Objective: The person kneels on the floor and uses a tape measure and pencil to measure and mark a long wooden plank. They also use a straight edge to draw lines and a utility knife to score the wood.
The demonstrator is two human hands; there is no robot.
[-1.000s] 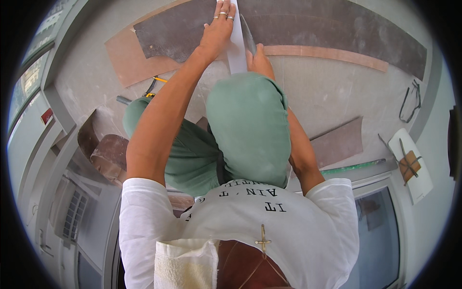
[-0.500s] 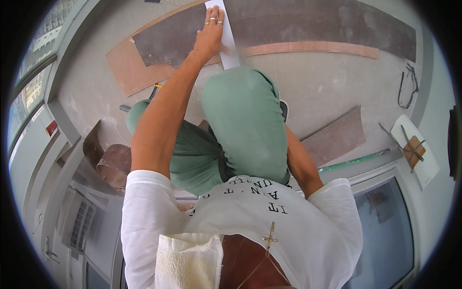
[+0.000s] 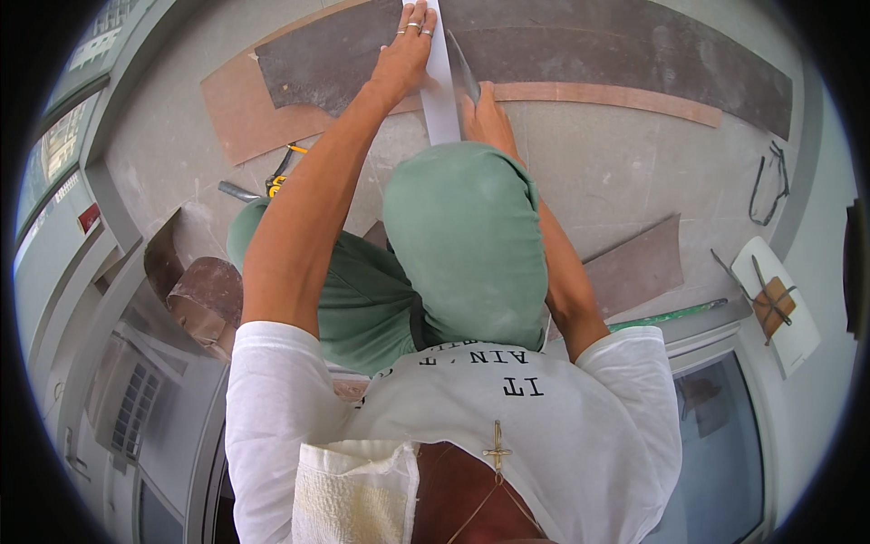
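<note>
A long white strip (image 3: 439, 86) stretches away from my raised knee, over the dark brown sheet. Near its far end my left hand (image 3: 410, 50), with rings on its fingers, grips it, the fingers laid over it and the thumb at its left side. My right hand (image 3: 489, 120) is closed just beyond the knee, at the strip's right side. From it a tapered grey handsaw blade (image 3: 465, 71) points away, close beside the strip. The fingers hide the saw's handle. The dark sheet (image 3: 580, 45) lies on the floor on top of a reddish-brown board (image 3: 237, 113).
A yellow tape measure (image 3: 275, 185) and a grey rod (image 3: 238, 191) lie left of my legs. Curled brown offcuts (image 3: 207, 288) are at lower left. Rightward are a brown offcut (image 3: 639, 261), a green strip (image 3: 671, 314), dark straps (image 3: 768, 186) and a white board (image 3: 787, 322) against the wall.
My right hand has come forward from behind the knee, bringing the saw blade into view. My left hand stays on the strip. The view has shifted slightly.
</note>
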